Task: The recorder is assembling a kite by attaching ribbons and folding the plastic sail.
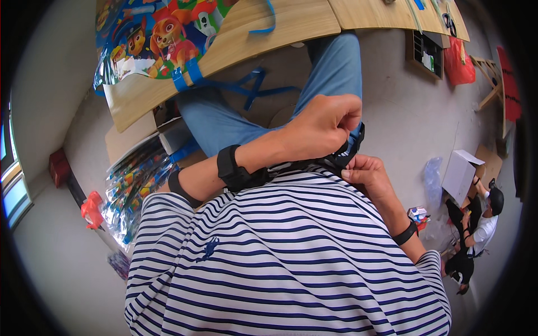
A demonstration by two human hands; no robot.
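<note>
Pale-wood tabletop (pixel 302 19) bears cartoon-printed plastic sheeting (pixel 168 36); left hand (pixel 324 126) curled, right hand (pixel 371 176) fingers bent, both near black strap (pixel 360 135), pinch unclear; striped shirt (pixel 291 246) shows navy embroidered emblem (pixel 209 249).

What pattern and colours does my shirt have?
Your shirt has dark navy stripes on white, best seen in the head view.
</note>
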